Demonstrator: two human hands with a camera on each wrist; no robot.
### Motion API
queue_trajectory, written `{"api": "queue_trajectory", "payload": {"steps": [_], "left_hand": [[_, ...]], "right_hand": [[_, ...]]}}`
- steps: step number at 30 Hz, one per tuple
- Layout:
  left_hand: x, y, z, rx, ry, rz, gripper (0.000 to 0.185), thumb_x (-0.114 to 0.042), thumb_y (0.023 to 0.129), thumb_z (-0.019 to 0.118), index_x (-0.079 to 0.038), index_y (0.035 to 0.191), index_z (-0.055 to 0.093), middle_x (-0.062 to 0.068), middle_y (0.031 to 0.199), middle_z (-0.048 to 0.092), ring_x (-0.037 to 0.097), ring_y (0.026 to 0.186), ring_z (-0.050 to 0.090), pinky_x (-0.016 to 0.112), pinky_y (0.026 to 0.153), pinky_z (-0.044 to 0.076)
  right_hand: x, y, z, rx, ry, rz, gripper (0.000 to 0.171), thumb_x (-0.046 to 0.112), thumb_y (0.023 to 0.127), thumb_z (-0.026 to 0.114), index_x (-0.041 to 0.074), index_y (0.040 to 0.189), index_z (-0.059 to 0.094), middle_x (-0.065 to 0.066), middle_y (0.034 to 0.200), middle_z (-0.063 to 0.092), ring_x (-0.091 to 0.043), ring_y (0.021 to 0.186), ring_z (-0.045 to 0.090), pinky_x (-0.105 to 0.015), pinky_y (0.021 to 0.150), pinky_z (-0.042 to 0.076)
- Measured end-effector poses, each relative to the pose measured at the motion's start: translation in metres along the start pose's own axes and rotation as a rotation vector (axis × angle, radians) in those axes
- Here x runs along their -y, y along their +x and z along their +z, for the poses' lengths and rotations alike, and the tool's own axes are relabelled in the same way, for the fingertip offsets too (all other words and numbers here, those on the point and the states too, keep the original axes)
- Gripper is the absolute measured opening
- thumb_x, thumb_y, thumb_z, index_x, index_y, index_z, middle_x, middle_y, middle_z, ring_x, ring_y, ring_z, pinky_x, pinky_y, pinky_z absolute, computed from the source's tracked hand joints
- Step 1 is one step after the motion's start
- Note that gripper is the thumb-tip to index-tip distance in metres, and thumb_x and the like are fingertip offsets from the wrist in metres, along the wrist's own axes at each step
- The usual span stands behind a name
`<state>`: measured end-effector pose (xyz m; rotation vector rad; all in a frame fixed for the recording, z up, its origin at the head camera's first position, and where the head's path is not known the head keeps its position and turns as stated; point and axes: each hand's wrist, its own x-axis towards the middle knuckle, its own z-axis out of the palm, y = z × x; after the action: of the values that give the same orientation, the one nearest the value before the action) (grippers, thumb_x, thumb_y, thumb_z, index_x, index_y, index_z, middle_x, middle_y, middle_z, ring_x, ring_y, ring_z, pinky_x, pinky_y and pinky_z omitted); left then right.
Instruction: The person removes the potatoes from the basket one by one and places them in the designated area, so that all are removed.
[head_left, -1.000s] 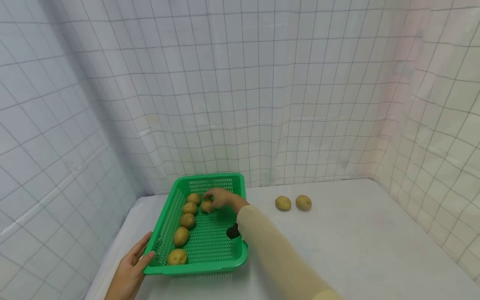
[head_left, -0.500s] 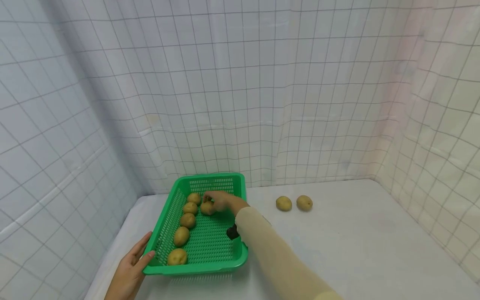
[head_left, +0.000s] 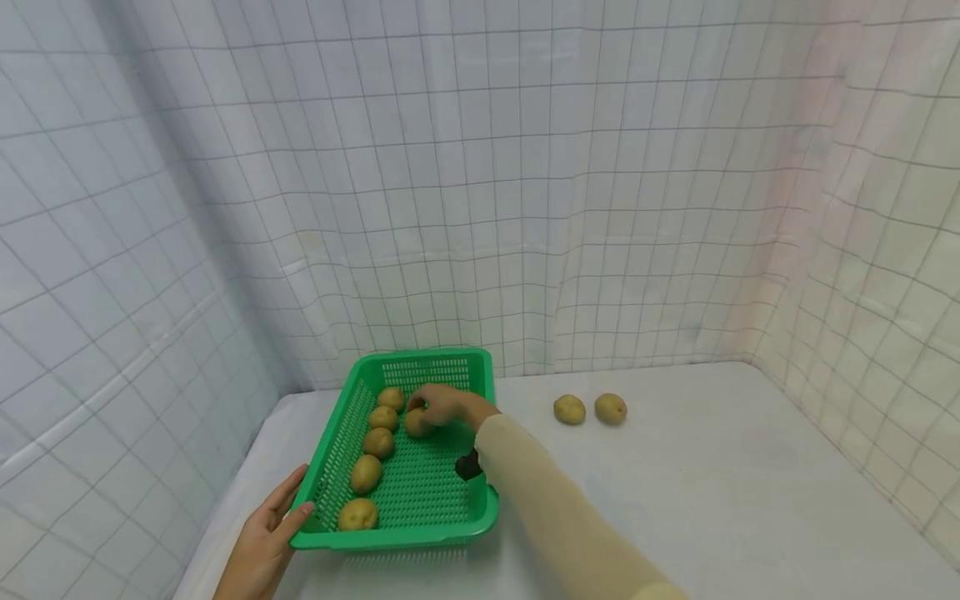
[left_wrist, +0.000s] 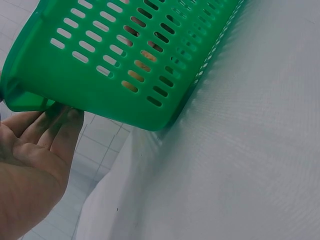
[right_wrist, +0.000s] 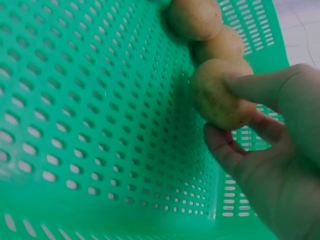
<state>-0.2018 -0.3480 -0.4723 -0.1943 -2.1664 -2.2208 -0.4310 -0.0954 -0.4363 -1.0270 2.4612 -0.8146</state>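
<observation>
- Right hand (head_left: 444, 406) grasps a potato (head_left: 416, 422) inside the green basket (head_left: 405, 537), far end.
- Left hand (head_left: 264, 537) relaxed, fingers straight against the basket's near-left corner.

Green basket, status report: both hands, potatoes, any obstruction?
Left hand open, steadying green basket at its near corner. Right hand pinching a potato inside. Five potatoes lined along left wall; two potatoes on table. Nothing obstructing.
</observation>
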Motion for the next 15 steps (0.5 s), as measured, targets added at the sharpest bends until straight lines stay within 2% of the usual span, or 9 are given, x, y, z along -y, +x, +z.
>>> {"api": "queue_trajectory", "payload": {"steps": [4,8,15], "left_hand": [[-0.001,0.000,0.002,-0.012,0.005,-0.004,0.073,-0.011,0.111,0.052,0.009,0.162,0.002,0.034,0.165,-0.003,-0.014,0.121,0.047,0.017,0.098,0.048],[-0.001,0.001,0.005,-0.018,0.010,-0.015,0.074,-0.012,0.111,0.053,0.008,0.162,0.003,0.033,0.165,-0.002,-0.014,0.121,0.047,0.017,0.098,0.048],[-0.005,-0.001,0.005,-0.050,0.025,-0.043,0.075,-0.013,0.110,0.055,0.005,0.163,0.006,0.031,0.166,0.001,-0.015,0.119,0.047,0.016,0.097,0.048]], "right_hand": [[0.000,-0.006,-0.003,-0.016,0.190,-0.007,0.041,0.007,0.101,0.063,0.005,0.142,0.062,-0.006,0.144,0.059,-0.022,0.132,0.052,-0.036,0.108,0.045],[-0.002,-0.012,-0.012,-0.036,0.366,-0.034,0.042,0.010,0.103,0.065,0.004,0.144,0.061,-0.007,0.143,0.058,-0.022,0.127,0.055,-0.037,0.102,0.051],[0.003,-0.017,-0.032,-0.021,0.466,-0.132,0.046,0.016,0.103,0.067,0.001,0.145,0.058,-0.006,0.141,0.059,-0.016,0.119,0.058,-0.032,0.095,0.053]]}}
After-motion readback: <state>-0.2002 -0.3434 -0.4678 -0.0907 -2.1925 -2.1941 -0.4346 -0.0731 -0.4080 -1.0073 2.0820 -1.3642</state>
